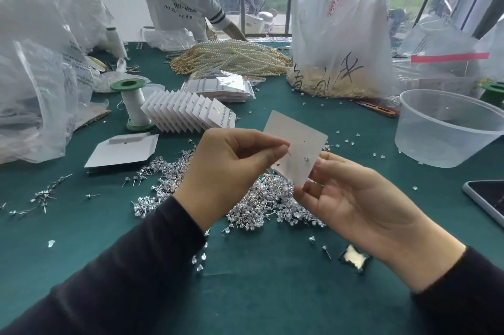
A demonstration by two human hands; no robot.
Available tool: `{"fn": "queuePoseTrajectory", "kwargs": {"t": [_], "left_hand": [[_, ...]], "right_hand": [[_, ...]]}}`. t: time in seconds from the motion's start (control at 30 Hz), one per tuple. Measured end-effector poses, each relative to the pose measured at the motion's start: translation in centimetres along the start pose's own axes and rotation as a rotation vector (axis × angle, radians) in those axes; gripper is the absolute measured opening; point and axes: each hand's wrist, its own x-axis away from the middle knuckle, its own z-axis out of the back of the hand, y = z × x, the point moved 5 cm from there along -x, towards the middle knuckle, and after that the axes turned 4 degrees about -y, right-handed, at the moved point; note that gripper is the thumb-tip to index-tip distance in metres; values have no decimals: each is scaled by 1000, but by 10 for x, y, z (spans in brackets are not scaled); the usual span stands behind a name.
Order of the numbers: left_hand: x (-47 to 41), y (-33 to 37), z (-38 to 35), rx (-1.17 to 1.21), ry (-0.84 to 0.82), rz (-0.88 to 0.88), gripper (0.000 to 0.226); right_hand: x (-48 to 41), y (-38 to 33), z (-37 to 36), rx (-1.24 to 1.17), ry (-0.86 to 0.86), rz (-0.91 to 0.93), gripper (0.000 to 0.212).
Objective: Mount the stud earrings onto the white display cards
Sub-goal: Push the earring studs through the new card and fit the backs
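A white display card (297,138) is being held up over the green table (259,293) by the right hand (362,206). Its bottom corner is being pinched between the thumb and the fingers of that hand. One small stud (306,159) is already sitting in the card, near that thumb. A stud earring (288,153) is being pinched by the fingertips of the left hand (231,168). Its thin pin is being pointed at the left part of the card. The two hands are being held close together, with the card between them. Under the hands, a big shiny pile of stud earrings (259,204) is being left loose on the table. Farther back, a row of filled cards (188,114) is being stood beside a spool (133,105). A clear tub (447,127) is sitting off to the right.
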Motion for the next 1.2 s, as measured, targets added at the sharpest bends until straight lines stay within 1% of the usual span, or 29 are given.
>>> {"fn": "queuePoseTrajectory", "kwargs": {"t": [0.2,0.27,0.37,0.43,0.53,0.6,0.63,0.67,0.7,0.77,0.8,0.83,0.9,0.93,1.0,1.03,1.1,1.2], "left_hand": [[8,13,-7,-418,117,-310,8],[10,15,-8,-494,148,-374,8],[13,17,-10,-532,163,-414,8],[14,17,-11,-547,172,-417,8],[15,17,-13,-556,178,-405,8],[15,17,-15,-529,165,-373,8],[15,16,-16,-470,139,-324,10],[14,15,-18,-372,92,-248,15],[14,11,-21,-253,27,-153,21],[15,3,-29,-41,-96,43,29],[15,-2,-30,34,-107,127,30],[16,-7,-30,123,-83,206,29],[16,-19,-28,347,-8,356,21],[16,-23,-27,443,12,407,18],[16,-28,-24,533,40,462,12],[16,-29,-23,532,60,468,9],[16,-31,-21,486,106,456,8],[16,-28,-20,410,150,400,8]], "right_hand": [[1,3,-6,-48,-52,-14,55],[1,4,-6,-70,-67,-19,52],[1,5,-7,-85,-82,-31,42],[2,6,-7,-103,-80,-35,39],[2,7,-8,-122,-96,-35,40],[2,6,-8,-102,-75,-6,40],[1,4,-6,-57,-37,37,35],[1,2,-4,42,20,104,27],[3,-2,-1,214,92,192,20],[8,-12,1,720,241,425,7],[10,-15,-2,956,290,545,5],[12,-16,-6,1145,316,645,9],[14,-15,-13,1370,310,772,11],[14,-13,-16,1438,292,807,10],[13,-10,-20,1515,244,841,5],[13,-9,-20,1523,226,844,2],[12,-8,-20,1490,222,829,6],[11,-10,-17,1467,260,829,11]]}}
